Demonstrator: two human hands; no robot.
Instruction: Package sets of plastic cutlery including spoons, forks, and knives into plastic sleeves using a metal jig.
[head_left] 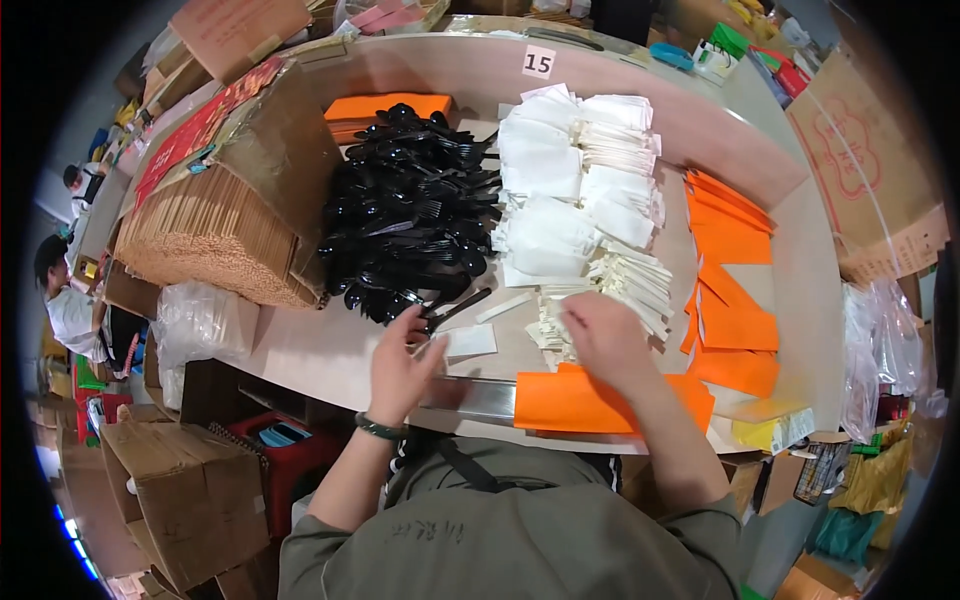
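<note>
My left hand (398,368) is at the front of a heap of black plastic spoons and forks (410,205). Its curled fingers and thumb are around the near end of a black plastic utensil (462,309), whose handle points up to the right. Beside that hand lies a flat white packet (470,341). Over a pile of narrow white paper packets (632,285), my right hand (606,338) has its fingers drawn together; what is in them is hidden. Stacks of white napkins (545,235) rise behind it. Orange sleeves (575,402) lie under my right forearm at the table edge.
A cardboard box of brown wooden sticks (215,235) stands at left, above a clear plastic bag (203,325). More orange sleeves (735,305) lie at right, within the raised table rim (690,95). An open carton (190,490) sits lower left. Other people work far left.
</note>
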